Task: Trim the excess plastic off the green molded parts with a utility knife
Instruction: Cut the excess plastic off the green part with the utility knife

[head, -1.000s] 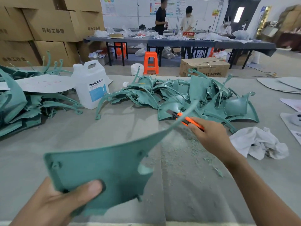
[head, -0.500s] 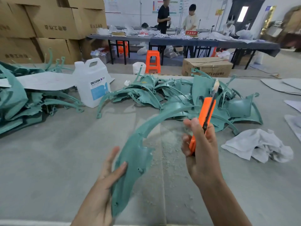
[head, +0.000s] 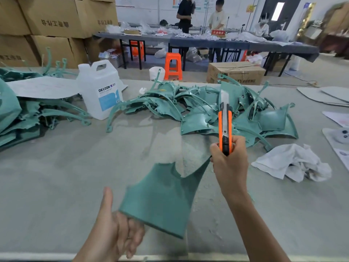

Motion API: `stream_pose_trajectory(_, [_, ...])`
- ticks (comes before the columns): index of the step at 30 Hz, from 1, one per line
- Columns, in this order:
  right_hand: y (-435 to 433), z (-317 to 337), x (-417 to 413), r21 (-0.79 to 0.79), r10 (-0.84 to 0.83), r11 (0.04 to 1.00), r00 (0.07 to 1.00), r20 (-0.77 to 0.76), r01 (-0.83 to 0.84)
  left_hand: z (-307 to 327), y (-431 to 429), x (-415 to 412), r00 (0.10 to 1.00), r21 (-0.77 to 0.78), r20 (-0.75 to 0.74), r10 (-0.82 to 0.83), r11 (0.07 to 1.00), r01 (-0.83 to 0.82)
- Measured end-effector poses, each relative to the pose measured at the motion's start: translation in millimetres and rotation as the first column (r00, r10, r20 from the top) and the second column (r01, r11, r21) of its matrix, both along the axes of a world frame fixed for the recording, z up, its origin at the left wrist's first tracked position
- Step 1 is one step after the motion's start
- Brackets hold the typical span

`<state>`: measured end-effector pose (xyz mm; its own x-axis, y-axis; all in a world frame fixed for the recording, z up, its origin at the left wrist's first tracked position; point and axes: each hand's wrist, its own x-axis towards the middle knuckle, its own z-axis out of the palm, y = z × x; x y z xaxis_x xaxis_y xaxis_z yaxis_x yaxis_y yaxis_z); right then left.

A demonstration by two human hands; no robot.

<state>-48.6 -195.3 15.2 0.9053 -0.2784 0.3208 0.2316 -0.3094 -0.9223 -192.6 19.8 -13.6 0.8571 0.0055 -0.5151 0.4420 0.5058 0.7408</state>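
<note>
A flat green molded part hangs low over the grey table, blurred by motion. Its near edge lies on the loosely curled fingers of my left hand, and the thumb stands up clear of it. The part's far tip reaches the fingers of my right hand. That hand grips an orange utility knife upright, with the blade extended and pointing up, away from the part.
A heap of green parts lies behind the knife, and another pile sits at the left under a grey sheet. A white jug stands between them. A crumpled white rag lies to the right. Plastic shavings dust the table.
The knife went from lying against the part's edge to standing upright, off the part. The part has turned from edge-on to flat, and my left thumb has come off it.
</note>
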Motion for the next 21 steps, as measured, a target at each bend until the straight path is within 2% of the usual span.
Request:
stream_pose_trajectory(2, [-3.6,-16.0,5.8,-0.09,-0.012,0.996,0.999,-0.051,0.007,-13.8,9.8,2.0,0.985,0.238,0.03,0.171,0.956,-0.173])
stream_pose_trajectory(3, [-4.3,-24.6,8.0,-0.114,-0.001,0.993,0.996,-0.087,-0.009,-17.9,12.6,1.5,0.973,0.454,0.063,0.224,0.862,-0.227])
stream_pose_trajectory(4, [-4.6,-32.9,9.6,-0.129,0.014,0.991,0.992,-0.125,-0.03,-21.8,12.5,0.6,0.964,0.662,0.124,0.236,0.703,-0.258])
stream_pose_trajectory(5, [-4.6,-40.5,10.4,-0.143,0.031,0.988,0.987,-0.155,-0.053,-24.6,11.3,-1.6,0.964,0.823,0.184,0.191,0.506,-0.258])
stream_pose_trajectory(6, [-4.5,-46.7,11.0,-0.162,0.052,0.983,0.983,-0.176,-0.081,-30.3,9.7,-0.8,0.962,0.907,0.249,0.107,0.323,-0.271])
stream_pose_trajectory(8, [-4.6,-53.6,10.6,-0.203,0.103,0.968,0.973,-0.208,-0.146,-36.2,1.4,5.5,0.961,0.967,0.255,-0.103,0.059,-0.25])
stream_pose_trajectory(11, [-6.7,-50.8,11.0,-0.213,0.148,0.957,0.961,-0.234,-0.199,-44.5,-13.2,23.5,0.941,0.987,-0.018,-0.338,-0.155,-0.037])
stream_pose_trajectory(13, [-12.1,-43.5,7.9,-0.255,0.128,0.95,0.969,-0.209,-0.18,-52.0,-17.6,32.3,0.911,0.979,-0.11,-0.397,-0.2,0.032])
stream_pose_trajectory(15, [-21.1,-36.3,-5.3,-0.314,0.109,0.934,0.972,-0.206,-0.172,-56.3,-23.8,34.4,0.921,0.974,-0.11,-0.373,-0.226,0.024])
stream_pose_trajectory(17, [-31.1,-35.6,-28.7,-0.356,0.141,0.905,0.955,-0.262,-0.231,-59.1,-34.5,34.7,0.94,0.97,-0.095,-0.326,-0.244,0.014])
stream_pose_trajectory(21, [-42.4,-48.0,-80.9,-0.567,0.166,0.744,0.919,-0.357,-0.354,-62.1,-50.2,36.4,0.964,0.964,-0.036,-0.263,-0.265,-0.036])
